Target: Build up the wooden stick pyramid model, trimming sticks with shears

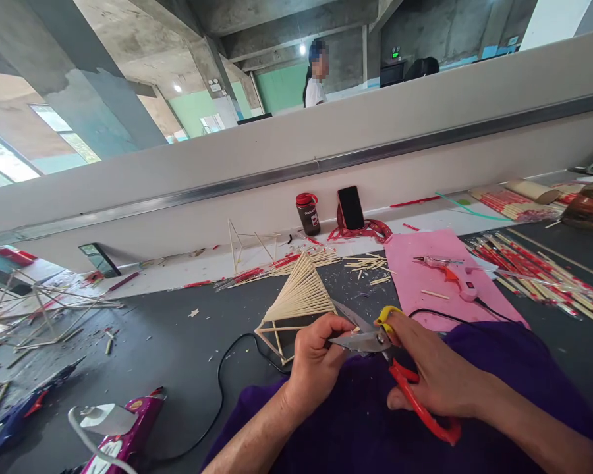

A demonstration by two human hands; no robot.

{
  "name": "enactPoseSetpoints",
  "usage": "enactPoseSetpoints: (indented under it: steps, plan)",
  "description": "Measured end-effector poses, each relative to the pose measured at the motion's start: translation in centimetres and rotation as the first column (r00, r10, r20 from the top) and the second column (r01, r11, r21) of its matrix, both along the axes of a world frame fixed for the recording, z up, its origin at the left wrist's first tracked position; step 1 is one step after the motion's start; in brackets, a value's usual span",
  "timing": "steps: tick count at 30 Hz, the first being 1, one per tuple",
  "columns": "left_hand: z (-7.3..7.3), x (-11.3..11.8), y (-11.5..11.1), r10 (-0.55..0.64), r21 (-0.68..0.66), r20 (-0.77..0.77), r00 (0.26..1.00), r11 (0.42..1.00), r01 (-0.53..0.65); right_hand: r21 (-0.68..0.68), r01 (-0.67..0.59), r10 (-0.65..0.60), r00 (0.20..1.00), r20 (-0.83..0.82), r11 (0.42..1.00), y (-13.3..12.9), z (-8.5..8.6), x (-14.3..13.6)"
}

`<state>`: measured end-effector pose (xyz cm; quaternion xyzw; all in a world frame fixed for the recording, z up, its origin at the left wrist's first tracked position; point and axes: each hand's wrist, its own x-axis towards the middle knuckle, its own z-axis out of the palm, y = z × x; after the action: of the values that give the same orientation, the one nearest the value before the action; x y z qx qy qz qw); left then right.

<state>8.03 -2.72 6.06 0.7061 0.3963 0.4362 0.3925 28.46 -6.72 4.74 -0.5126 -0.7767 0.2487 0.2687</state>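
My right hand (432,368) grips red-handled scissors (405,382) with a yellow tab near the pivot; the blades point left. My left hand (316,359) is closed at the blade tips, pinching something small that I cannot make out. Just beyond both hands lies a triangular frame of bamboo sticks (299,296), fanned like a sail, on the dark table (168,342). Purple cloth (356,421) covers my lap beneath the hands.
A pink mat (415,289) holds a pink glue gun (449,273) with a black cord. Red-tipped sticks (534,270) lie at right. A dark jar (308,214) and phone on a red stand (350,209) sit by the wall. Another stick frame (39,309) is at left; a person stands beyond the wall.
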Motion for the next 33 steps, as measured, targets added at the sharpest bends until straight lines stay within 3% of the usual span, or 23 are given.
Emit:
enactPoseSetpoints:
  steps: [18,22,33]
  plan:
    - [-0.2,0.1,-0.2,0.011,0.225,-0.062,0.998,0.974,0.003,-0.069,0.020,-0.018,1.000,0.025,0.997,-0.3,0.0,-0.5]
    - [-0.3,0.1,-0.3,0.008,0.252,-0.045,0.999,0.968,0.004,-0.104,0.015,-0.016,1.000,-0.005,0.994,-0.4,-0.7,-0.7]
    - [-0.7,0.4,-0.7,0.016,0.209,0.035,0.999,0.978,-0.023,-0.040,0.030,-0.032,0.999,-0.028,0.999,-0.4,-2.8,-0.7]
